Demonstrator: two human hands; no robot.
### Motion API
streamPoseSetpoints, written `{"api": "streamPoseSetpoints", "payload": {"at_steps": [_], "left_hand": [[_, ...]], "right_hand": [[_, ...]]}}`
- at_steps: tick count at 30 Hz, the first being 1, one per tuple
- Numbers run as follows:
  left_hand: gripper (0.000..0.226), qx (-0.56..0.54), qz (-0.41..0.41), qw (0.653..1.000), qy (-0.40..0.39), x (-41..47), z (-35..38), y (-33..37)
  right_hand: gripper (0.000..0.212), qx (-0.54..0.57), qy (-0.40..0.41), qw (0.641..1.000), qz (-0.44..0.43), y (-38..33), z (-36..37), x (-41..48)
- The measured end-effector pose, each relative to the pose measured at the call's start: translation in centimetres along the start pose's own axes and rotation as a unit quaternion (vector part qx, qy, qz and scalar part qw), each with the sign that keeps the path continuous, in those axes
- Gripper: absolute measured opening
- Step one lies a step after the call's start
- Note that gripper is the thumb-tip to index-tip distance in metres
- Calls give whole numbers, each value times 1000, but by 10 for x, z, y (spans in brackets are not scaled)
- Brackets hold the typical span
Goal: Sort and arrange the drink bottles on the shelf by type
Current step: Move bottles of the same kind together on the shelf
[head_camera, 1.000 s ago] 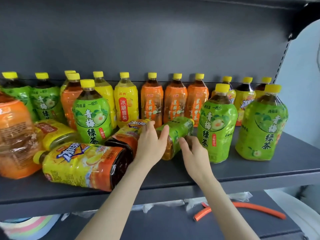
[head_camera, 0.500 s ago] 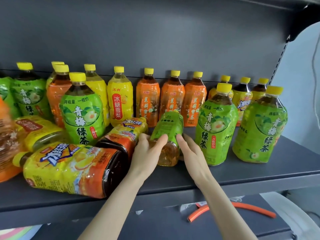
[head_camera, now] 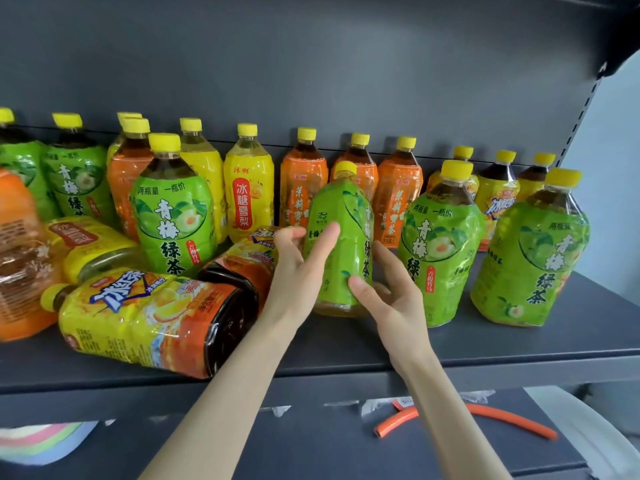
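The green tea bottle (head_camera: 341,244) stands on the shelf (head_camera: 450,344) edge, gripped mid-label between the left hand (head_camera: 298,271) and right hand (head_camera: 388,296). Full, likely heavy; film slippery; grip the body.

Shop or stockroom setting, retail-type display. Dark grey metal gondola shelf (head_camera: 450,344) with matching back panel (head_camera: 311,64); slotted upright (head_camera: 585,109) at 2 o'clock for adjustable brackets. Many same-brand drinks in multiples: green tea bottles (head_camera: 173,216) at 9 and 3 o'clock, orange-label bottles (head_camera: 303,188) along the back at 12, yellow ones (head_camera: 247,192) beside them. Lower shelf (head_camera: 311,445) at 6 o'clock holds an orange hose piece (head_camera: 398,419) and plastic scraps.
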State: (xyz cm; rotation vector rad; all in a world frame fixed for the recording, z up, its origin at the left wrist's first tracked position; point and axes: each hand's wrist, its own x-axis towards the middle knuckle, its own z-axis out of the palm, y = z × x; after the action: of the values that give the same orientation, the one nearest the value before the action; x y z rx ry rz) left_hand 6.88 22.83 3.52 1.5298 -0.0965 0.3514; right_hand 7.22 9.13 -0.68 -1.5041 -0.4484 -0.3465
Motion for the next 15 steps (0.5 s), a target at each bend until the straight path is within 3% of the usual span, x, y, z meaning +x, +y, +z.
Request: {"api": "streamPoseSetpoints", "payload": {"at_steps": [3,7,12,15], "left_hand": [[89,29,5,999,15,10,5,4],[84,22,26,999,25,7,4,-7],[65,12,41,999,-20,4,-7,-13],[65,88,55,993,-51,4,-16,-15]], "right_hand": [[82,-18,1,1000,6,0,1,-1],[99,-51,-9,998,25,-1,0,0],[64,-2,-98,991,89,1,-1,5],[63,-26,-64,996,61,4,-1,2]]}}
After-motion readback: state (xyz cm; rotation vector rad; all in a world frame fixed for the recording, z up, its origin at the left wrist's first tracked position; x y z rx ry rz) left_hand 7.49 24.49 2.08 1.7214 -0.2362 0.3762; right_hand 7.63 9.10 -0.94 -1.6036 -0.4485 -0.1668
